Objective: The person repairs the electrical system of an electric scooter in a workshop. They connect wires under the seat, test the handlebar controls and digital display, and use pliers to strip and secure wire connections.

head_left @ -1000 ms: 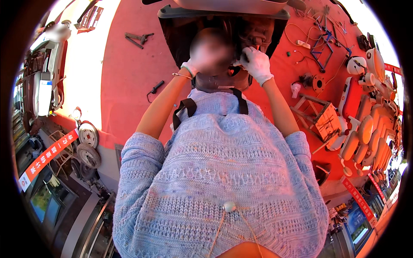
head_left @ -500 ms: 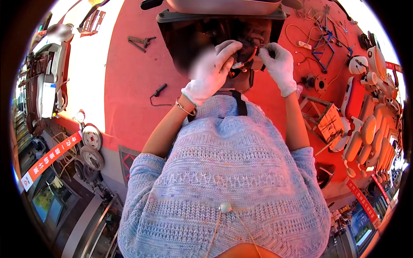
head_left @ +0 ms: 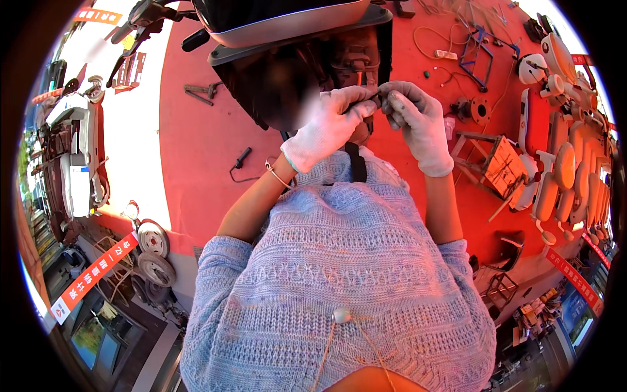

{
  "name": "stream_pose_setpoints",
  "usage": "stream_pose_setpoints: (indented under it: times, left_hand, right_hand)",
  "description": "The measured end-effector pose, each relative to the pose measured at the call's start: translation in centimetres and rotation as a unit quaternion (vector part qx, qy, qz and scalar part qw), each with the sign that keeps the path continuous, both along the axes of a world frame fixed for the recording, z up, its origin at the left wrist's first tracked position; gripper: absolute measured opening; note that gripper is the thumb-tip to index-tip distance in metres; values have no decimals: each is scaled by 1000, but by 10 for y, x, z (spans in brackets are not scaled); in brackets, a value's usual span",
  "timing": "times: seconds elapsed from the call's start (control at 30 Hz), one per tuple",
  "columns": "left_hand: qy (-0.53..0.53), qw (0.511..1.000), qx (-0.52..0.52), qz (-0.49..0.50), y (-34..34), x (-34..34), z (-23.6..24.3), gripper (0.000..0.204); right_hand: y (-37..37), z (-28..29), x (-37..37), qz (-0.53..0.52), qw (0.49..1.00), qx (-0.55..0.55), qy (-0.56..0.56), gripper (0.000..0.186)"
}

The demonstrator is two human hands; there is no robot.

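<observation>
My two hands, in white work gloves with greyed fingertips, meet just in front of a scooter's opened dark body (head_left: 274, 85). My left hand (head_left: 330, 124) pinches with thumb and forefinger, its fingertips against those of my right hand. Bent fingers close my right hand (head_left: 418, 124) around the same spot. Between them is a small dark piece (head_left: 379, 97), too covered to name. Above the cavity sits the scooter's black and silver front panel (head_left: 287, 25). Shadow and a blurred patch hide much of the inside.
A handlebar with a lever (head_left: 140, 26) juts out at upper left. On the red floor lie a black-handled tool (head_left: 241, 157), a metal clamp-like tool (head_left: 204, 92), a blue frame (head_left: 481, 62) and a power strip (head_left: 446, 55). A wooden stool (head_left: 504, 167) and several seats (head_left: 567, 166) stand right.
My hands were apart at the cavity, near a white connector and a red wire. They have come together closer to me, fingertips meeting. The scooter has shifted left and up in view.
</observation>
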State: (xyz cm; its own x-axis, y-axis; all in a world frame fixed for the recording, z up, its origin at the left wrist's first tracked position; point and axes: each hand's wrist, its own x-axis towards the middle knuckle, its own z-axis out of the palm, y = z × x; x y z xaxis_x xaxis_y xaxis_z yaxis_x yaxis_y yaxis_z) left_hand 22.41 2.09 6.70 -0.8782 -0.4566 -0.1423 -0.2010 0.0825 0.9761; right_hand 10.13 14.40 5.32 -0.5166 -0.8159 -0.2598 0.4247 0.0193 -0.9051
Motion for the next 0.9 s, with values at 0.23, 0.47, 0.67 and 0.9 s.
stream_pose_setpoints:
  times: [0.23,0.47,0.67,0.9]
  left_hand:
    - [-64,998,21,-19,2,1,7,24]
    - [71,996,-55,21,5,3,-9,27]
    - [63,982,179,12,-9,14,-2,29]
    - [116,952,277,52,-20,19,-6,25]
  right_hand:
    - [4,-2,3,19,1000,7,14,17]
    - [-4,2,15,-19,998,18,54,21]
    - [2,7,19,133,987,61,-64,32]
    - [0,2,19,210,960,55,-174,29]
